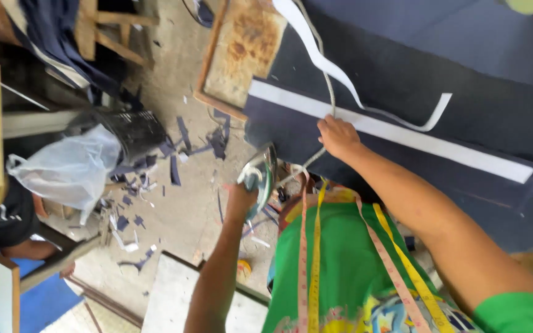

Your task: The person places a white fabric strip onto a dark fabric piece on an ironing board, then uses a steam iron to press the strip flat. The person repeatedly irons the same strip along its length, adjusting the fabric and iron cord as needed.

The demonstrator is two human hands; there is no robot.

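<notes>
Clear plastic bag (pixel 72 169) by fabric scraps (pixel 155 176) on the floor, left hand (pixel 240 198) closed around scissors (pixel 259 176) off the surface's edge, right hand (pixel 338 137) fingers curled, pressing dark fabric (pixel 402 68) beside white strip (pixel 396 132), farther right on the surface

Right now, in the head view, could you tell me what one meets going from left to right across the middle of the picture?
Clear plastic bag → dark fabric scraps on the floor → left hand holding a green-rimmed tool → right hand on the dark cloth → white strip.
</notes>
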